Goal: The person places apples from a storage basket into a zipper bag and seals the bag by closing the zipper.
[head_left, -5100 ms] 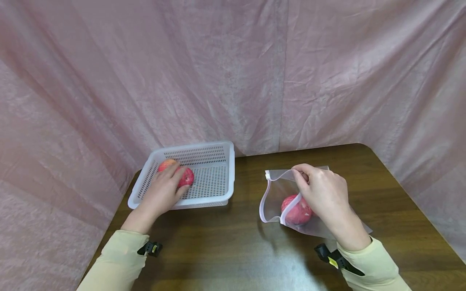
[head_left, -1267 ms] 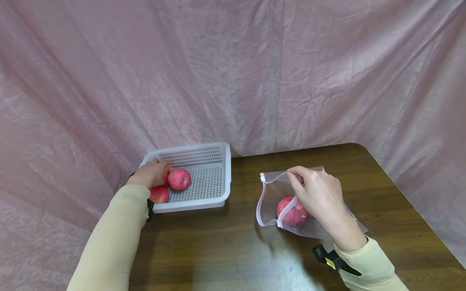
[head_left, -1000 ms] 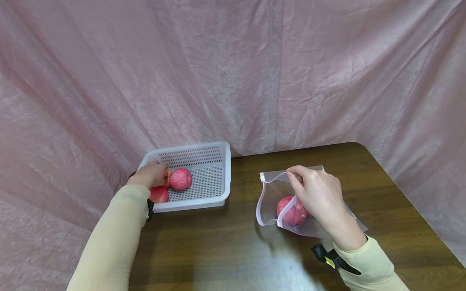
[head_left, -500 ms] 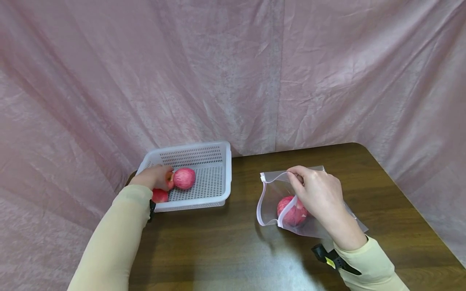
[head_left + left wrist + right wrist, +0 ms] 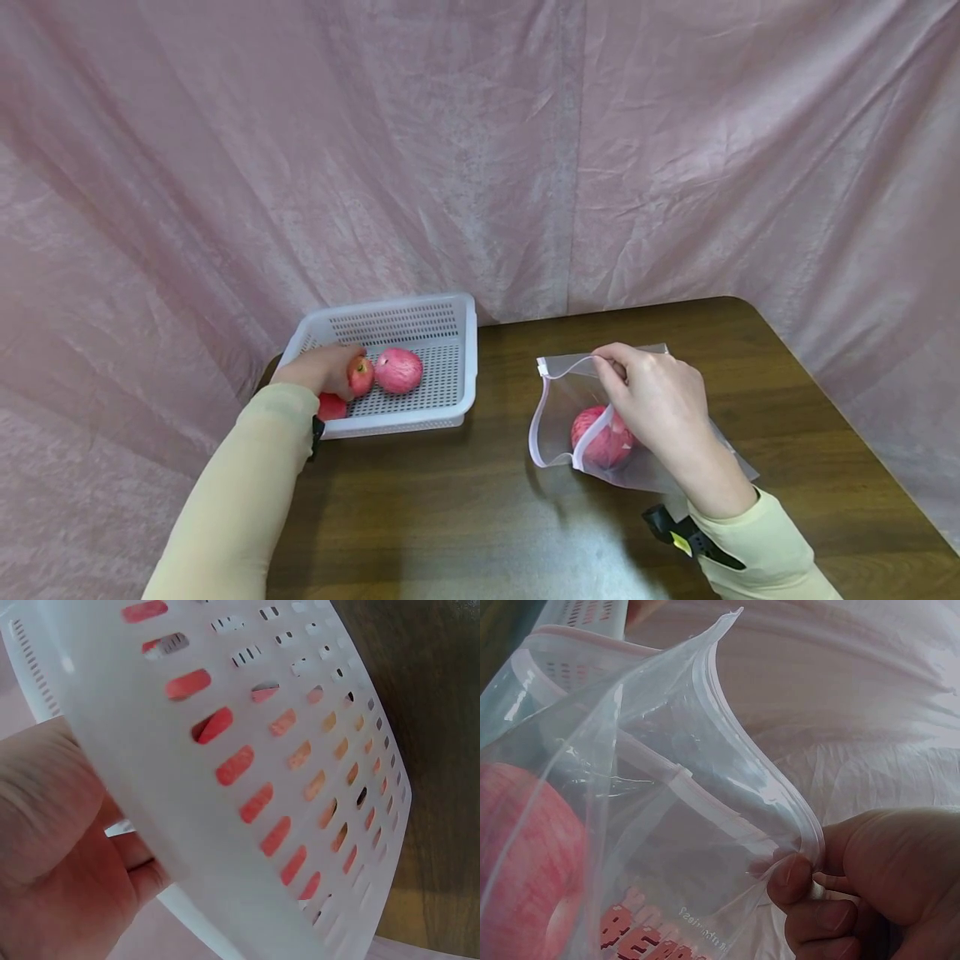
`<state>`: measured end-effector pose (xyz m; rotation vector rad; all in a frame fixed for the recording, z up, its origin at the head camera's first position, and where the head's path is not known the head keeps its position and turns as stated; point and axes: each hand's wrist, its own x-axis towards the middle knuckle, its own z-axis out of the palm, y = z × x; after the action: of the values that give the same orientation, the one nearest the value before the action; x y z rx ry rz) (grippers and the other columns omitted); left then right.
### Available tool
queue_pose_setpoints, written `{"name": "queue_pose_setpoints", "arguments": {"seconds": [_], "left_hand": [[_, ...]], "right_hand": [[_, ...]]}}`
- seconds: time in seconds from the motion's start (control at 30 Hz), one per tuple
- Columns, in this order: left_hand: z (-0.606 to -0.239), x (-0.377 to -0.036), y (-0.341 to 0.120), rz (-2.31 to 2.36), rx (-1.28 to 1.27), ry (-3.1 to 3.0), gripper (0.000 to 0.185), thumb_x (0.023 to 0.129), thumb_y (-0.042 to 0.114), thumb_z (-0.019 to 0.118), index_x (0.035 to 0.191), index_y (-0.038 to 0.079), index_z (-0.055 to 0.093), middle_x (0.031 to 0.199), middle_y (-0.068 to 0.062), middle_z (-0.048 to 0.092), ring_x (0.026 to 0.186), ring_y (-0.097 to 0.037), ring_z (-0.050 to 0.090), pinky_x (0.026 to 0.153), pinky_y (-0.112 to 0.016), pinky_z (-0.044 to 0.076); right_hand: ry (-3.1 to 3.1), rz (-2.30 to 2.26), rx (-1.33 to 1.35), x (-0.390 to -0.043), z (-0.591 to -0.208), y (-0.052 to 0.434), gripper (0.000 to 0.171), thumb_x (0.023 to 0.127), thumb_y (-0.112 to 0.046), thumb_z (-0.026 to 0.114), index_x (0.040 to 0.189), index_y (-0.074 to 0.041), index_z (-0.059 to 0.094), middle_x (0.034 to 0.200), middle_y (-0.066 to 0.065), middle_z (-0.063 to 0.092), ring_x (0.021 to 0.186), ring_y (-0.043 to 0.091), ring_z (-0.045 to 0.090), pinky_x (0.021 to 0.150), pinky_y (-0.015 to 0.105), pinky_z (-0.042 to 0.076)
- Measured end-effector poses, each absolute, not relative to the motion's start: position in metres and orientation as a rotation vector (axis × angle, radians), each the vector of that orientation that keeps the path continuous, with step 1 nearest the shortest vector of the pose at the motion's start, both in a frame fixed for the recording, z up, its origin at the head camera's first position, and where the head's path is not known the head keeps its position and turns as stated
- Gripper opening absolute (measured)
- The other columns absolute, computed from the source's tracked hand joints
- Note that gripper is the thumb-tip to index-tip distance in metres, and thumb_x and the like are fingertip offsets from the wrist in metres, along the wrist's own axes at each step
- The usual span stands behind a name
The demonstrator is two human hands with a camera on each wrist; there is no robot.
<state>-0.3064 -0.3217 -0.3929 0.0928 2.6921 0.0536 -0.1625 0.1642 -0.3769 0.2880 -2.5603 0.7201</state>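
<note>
Lower right of the head view, the right hand [image 5: 660, 408] kept its grip pinched on the upper lip of the clear zip bag [image 5: 558, 417], mouth propped open, one red apple [image 5: 600, 435] inside on the dark wood tabletop [image 5: 480, 517]. Farther, at centre left, the left hand [image 5: 318, 373] had curled round an apple [image 5: 360, 375] in the perforated white plastic basket [image 5: 442, 310], nudging a round pink-red apple [image 5: 398, 371] rightward; a third [image 5: 331, 407] lay partly hidden below the wrist.
</note>
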Motion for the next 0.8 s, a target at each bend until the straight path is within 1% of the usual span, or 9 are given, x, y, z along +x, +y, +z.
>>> {"name": "queue_pose_setpoints", "arguments": {"seconds": [0.17,0.27,0.37,0.57,0.63,0.8], "left_hand": [[-0.392,-0.305,-0.319,-0.016,0.132,2.723,0.092,0.084,0.019,0.095,0.161,-0.001,0.048,0.149,-0.030,0.059,0.132,-0.047,0.057,0.113,-0.063,0.048],[-0.392,-0.304,-0.318,-0.034,0.124,2.731,0.093,0.085,0.020,0.095,0.161,-0.003,0.047,0.153,-0.031,0.056,0.135,-0.047,0.056,0.117,-0.064,0.045],[-0.395,-0.305,-0.319,-0.040,0.106,2.734,0.094,0.084,0.022,0.096,0.161,-0.004,0.047,0.153,-0.032,0.055,0.135,-0.048,0.055,0.117,-0.063,0.045],[-0.397,-0.307,-0.324,-0.031,0.101,2.757,0.100,0.086,0.028,0.095,0.163,-0.007,0.043,0.159,-0.033,0.051,0.142,-0.050,0.052,0.121,-0.065,0.041],[-0.395,-0.307,-0.325,0.002,0.093,2.773,0.101,0.087,0.028,0.095,0.164,-0.007,0.040,0.161,-0.034,0.048,0.145,-0.051,0.049,0.121,-0.067,0.039],[-0.384,-0.301,-0.323,0.084,0.124,2.827,0.100,0.088,0.028,0.093,0.165,-0.006,0.038,0.162,-0.034,0.046,0.147,-0.052,0.047,0.121,-0.068,0.039]], "right_hand": [[-2.561,0.721,0.291,-0.163,-0.377,0.164,0.015,0.104,-0.022,0.074,0.112,-0.016,0.086,0.065,-0.004,0.067,0.057,0.025,0.061,0.049,0.048,0.045],[-2.561,0.724,0.291,-0.163,-0.378,0.164,0.015,0.104,-0.021,0.074,0.112,-0.016,0.086,0.065,-0.005,0.067,0.057,0.025,0.061,0.049,0.048,0.045],[-2.563,0.728,0.291,-0.163,-0.378,0.164,0.015,0.104,-0.022,0.074,0.112,-0.015,0.086,0.065,-0.005,0.068,0.057,0.025,0.061,0.049,0.048,0.045],[-2.564,0.730,0.296,-0.164,-0.379,0.164,0.016,0.104,-0.023,0.074,0.112,-0.016,0.086,0.067,-0.004,0.069,0.058,0.026,0.063,0.049,0.048,0.045],[-2.563,0.732,0.297,-0.164,-0.379,0.164,0.016,0.104,-0.022,0.074,0.113,-0.015,0.086,0.067,-0.004,0.069,0.058,0.026,0.063,0.049,0.048,0.045],[-2.552,0.726,0.309,-0.165,-0.380,0.165,0.016,0.103,-0.022,0.075,0.112,-0.014,0.086,0.063,-0.006,0.066,0.056,0.024,0.062,0.048,0.046,0.045]]}}
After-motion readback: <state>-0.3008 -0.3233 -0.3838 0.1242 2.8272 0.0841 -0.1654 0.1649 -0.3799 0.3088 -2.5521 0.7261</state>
